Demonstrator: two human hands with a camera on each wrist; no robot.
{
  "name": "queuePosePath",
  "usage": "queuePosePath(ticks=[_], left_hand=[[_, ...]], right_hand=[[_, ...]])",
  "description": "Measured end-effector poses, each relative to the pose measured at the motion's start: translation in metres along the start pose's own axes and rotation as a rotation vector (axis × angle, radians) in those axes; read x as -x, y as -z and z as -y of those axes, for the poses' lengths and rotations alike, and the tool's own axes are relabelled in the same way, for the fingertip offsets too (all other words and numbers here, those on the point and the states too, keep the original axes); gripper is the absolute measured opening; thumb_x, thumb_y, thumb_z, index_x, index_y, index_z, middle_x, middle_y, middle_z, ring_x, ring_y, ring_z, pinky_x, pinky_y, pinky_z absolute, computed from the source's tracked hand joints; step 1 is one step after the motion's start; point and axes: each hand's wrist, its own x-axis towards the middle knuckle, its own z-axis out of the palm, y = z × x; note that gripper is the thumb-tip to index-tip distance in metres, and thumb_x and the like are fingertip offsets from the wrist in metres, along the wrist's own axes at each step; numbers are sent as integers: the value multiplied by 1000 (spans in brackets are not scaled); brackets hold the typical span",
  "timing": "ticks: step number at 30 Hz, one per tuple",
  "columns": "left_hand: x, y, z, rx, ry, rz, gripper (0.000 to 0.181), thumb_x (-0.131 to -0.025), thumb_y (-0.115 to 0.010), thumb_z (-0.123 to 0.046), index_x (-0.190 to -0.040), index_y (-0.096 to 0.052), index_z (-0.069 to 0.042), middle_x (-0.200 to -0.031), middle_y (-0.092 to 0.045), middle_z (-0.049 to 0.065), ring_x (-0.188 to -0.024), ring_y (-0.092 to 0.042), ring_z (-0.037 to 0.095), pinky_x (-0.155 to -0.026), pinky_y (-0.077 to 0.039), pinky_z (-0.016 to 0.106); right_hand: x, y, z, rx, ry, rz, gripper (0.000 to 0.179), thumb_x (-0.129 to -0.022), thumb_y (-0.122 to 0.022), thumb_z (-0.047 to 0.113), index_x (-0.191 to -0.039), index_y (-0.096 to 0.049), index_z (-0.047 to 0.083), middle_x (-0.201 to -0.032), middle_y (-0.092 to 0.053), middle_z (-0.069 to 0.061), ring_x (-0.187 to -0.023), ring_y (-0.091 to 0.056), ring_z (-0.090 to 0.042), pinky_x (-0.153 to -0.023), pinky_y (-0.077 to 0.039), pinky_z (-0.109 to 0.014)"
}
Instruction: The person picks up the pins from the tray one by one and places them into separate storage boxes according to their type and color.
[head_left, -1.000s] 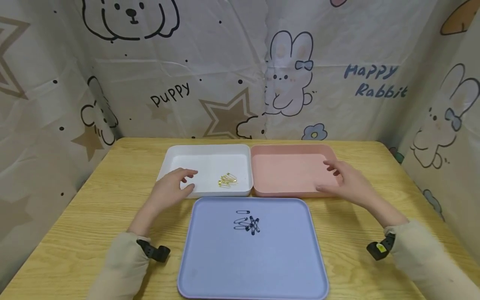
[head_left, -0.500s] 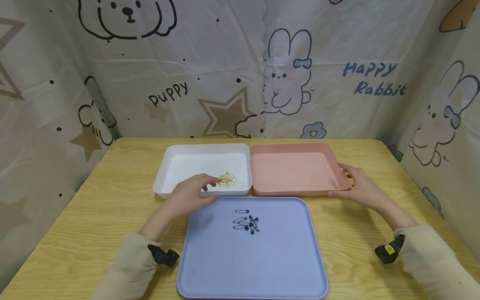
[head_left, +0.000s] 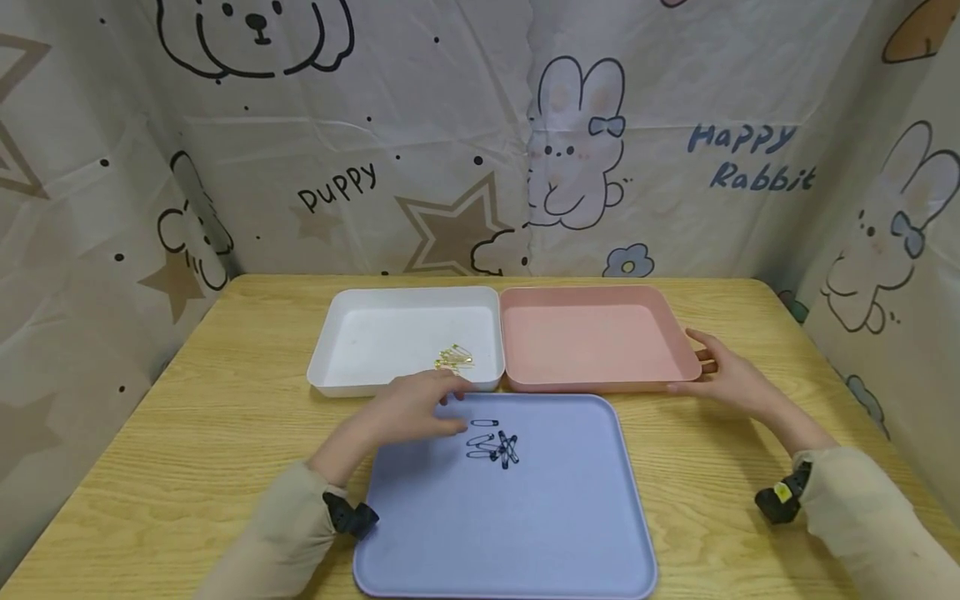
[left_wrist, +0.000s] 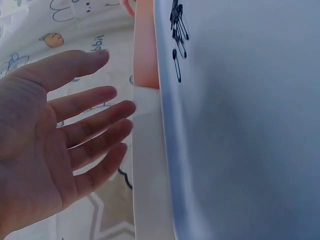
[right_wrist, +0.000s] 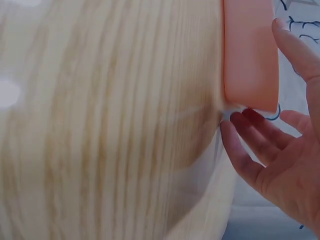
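In the head view my left hand (head_left: 412, 406) hovers over the far left part of the blue tray (head_left: 502, 525), fingers apart and holding nothing. Just right of its fingertips lies a small group of black safety pins (head_left: 504, 450). Beyond the hand, the white tray (head_left: 375, 333) holds several gold safety pins (head_left: 455, 358), partly overlapped by the fingers. My right hand (head_left: 738, 385) is at the near right corner of the pink tray (head_left: 592, 333). The right wrist view shows its thumb (right_wrist: 292, 47) along the front side and its loosely bent fingers by the end wall.
The white and pink trays stand side by side behind the blue tray on a wooden table (head_left: 150, 467). Printed cloth (head_left: 450, 108) hangs behind the table and at both sides. Dark wrist cameras (head_left: 351, 517) sit on both sleeves.
My left hand has moved right and nearer, from over the white tray to over the blue tray beside the black safety pins. My right hand has shifted right, to the pink tray's corner.
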Motion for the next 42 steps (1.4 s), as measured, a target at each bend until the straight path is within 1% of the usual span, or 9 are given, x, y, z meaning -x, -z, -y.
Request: queuePosePath(ticks=[7,11,15,19,25,29,32,37,42], left_hand=[[-11,-5,-9,11,-14,132,45,-79,-66,-30,-121,-58,-15,-105,-62,-2,-91,-58,13,-74,-46,30],[-18,-10,-12,0,2,157,40,-79,-66,-25,-117,-61,-13,-100,-63,-1,-84,-56,10,-71,-45,28],[-24,-13,-16,-42,30,170,33,-79,-68,-23,-109,-65,-12,-91,-63,-1,-78,-55,11,-69,-45,29],[-30,-17,-20,-117,31,175,26,-78,-67,-21,-102,-68,-11,-89,-65,1,-77,-57,13,-70,-47,30],[-37,-25,-26,-183,26,148,10,-77,-67,-14,-86,-66,-10,-80,-63,0,-71,-56,14,-65,-46,30],[-41,-29,-27,-232,48,144,8,-76,-68,-13,-81,-62,-13,-77,-59,-2,-70,-54,14,-61,-44,30],[-42,-31,-28,-258,36,126,8,-75,-66,-8,-76,-60,-13,-74,-59,-2,-69,-55,16,-60,-45,31],[-43,-33,-29,-268,21,99,12,-76,-63,-4,-70,-61,-14,-72,-60,-2,-69,-56,16,-60,-46,31],[-44,-33,-31,-234,13,118,12,-76,-63,-4,-70,-61,-14,-70,-59,-3,-66,-56,15,-59,-45,29]], right_hand=[[-3,1,-5,31,-10,13,105,-73,-68,51,-147,-7,8,-122,-43,-28,-104,-49,-38,-83,-45,-49],[-4,3,-7,1,-2,25,103,-73,-69,49,-147,-10,9,-119,-44,-26,-95,-51,-30,-73,-50,-35],[-4,6,-9,-54,0,43,103,-74,-70,45,-147,-7,9,-121,-42,-28,-84,-56,-23,-67,-52,-31],[-5,7,-9,-64,-22,59,102,-75,-69,45,-147,-7,11,-122,-41,-28,-79,-57,-20,-67,-52,-30],[-5,8,-9,-69,-21,52,99,-76,-68,46,-147,-9,11,-121,-44,-28,-86,-55,-24,-68,-52,-31],[-6,6,-8,-101,-10,46,96,-76,-68,45,-147,-12,12,-120,-45,-27,-88,-56,-25,-69,-53,-32],[-7,5,-7,-100,-25,52,96,-76,-68,47,-147,-12,14,-120,-44,-25,-85,-54,-24,-69,-52,-30],[-9,5,-11,-96,-34,56,97,-76,-67,49,-147,-11,14,-121,-43,-24,-84,-54,-23,-68,-51,-28],[-8,5,-13,-99,-35,56,96,-76,-67,48,-147,-11,15,-119,-43,-23,-84,-53,-23,-68,-50,-27]])
